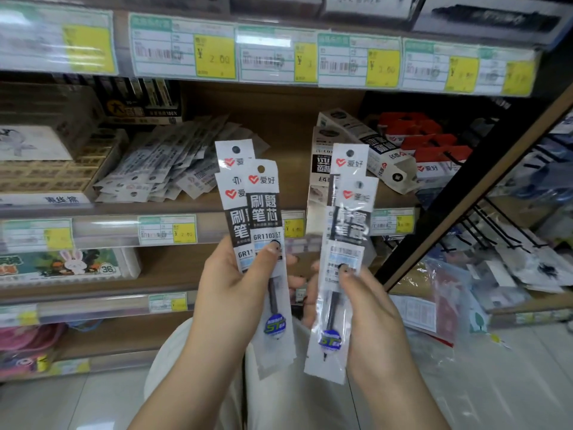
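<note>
Left hand (pixel 229 283): refills (pixel 263 212) pinched, fanned | right hand (pixel 369 305): spare refills (pixel 348 218) gripped | held near pile (pixel 161 169); best squared, then laid flat.

Raised left hand (pixel 229 290) and right hand (pixel 372 315), pinching

I see the left refill packets (pixel 265 206) in my left hand (pixel 229 293), left of the right refill packets (pixel 347 225) in my right hand (pixel 369 315), and behind them on the shelf (pixel 291 169) a packet pile (pixel 161 162) lies left of the cartons (pixel 372 144).
</note>
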Demonstrator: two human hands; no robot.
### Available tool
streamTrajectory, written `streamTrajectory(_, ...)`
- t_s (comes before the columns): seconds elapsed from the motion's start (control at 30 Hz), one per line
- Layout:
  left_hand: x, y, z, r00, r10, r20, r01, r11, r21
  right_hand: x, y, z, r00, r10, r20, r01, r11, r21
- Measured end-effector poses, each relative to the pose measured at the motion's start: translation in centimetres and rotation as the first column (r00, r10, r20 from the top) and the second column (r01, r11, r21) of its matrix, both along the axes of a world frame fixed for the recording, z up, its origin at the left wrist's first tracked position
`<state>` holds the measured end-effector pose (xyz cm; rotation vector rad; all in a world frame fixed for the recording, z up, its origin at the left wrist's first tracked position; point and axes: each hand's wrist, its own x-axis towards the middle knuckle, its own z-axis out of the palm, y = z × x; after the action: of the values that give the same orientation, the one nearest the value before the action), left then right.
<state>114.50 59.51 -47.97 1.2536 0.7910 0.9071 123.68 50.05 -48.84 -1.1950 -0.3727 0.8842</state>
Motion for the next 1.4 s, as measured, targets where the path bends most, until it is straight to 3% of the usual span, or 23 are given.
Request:
streamTrajectory(0.07, 0.1, -0.1, 0.0, 1.000, -0.017, 0.002, 0.017, 1.000, 0.020, 0.3, 0.1, -0.1, 0.977, 0.051, 0.207, -0.043, 0.998, -0.042)
streamTrajectory(0.13, 0.2, -0.2, -0.1, 1.000, -0.016, -0.006, 0.016, 0.998, 0.066, 0.2, 0.2, -0.3, 0.955, 0.068, 0.288, -0.059, 0.997, -0.041)
streamTrajectory(0.27, 0.4, -0.4, -0.2, 0.999, -0.039, 0.010, 0.038, 0.994, 0.107, -0.2, 0.6, -0.6, 0.983, 0.005, 0.184, -0.018, 0.998, 0.068)
streamTrajectory(0.47, 0.7, -1.1, -0.6, 0.995, -0.097, 0.012, 0.094, 0.987, 0.131, -1.4, 1.6, -1.1, 0.987, -0.069, 0.148, 0.062, 0.997, 0.056)
streamTrajectory(0.7, 0.7, -1.0, -0.9, 0.994, -0.104, 0.016, 0.103, 0.993, 0.063, -1.1, 1.2, -1.1, 0.998, 0.026, 0.053, -0.028, 0.998, 0.053)
streamTrajectory(0.93, 0.5, 0.1, -0.5, 1.000, 0.019, 0.015, -0.019, 1.000, 0.012, -0.6, 0.2, -0.3, 0.998, -0.062, 0.010, 0.062, 0.998, 0.027)
streamTrajectory(1.0, 0.2, 0.6, -0.5, 0.999, 0.034, 0.005, -0.034, 0.999, 0.013, -0.6, 0.1, -0.2, 0.995, -0.020, 0.100, 0.020, 1.000, -0.001)
streamTrajectory(1.13, 0.0, 1.2, -0.6, 0.999, 0.023, 0.041, -0.025, 0.999, 0.038, -1.0, 0.6, -0.9, 0.911, 0.221, 0.348, -0.204, 0.975, -0.086)
streamTrajectory(1.23, 0.2, 0.9, -0.6, 0.997, 0.008, 0.071, -0.009, 1.000, 0.011, -1.2, 1.2, -1.1, 0.887, 0.221, 0.406, -0.194, 0.975, -0.106)
streamTrajectory(1.4, 0.3, 0.7, -1.0, 0.994, -0.027, 0.109, 0.025, 0.999, 0.020, -0.4, 1.1, -1.3, 0.760, 0.314, 0.568, -0.214, 0.948, -0.237)
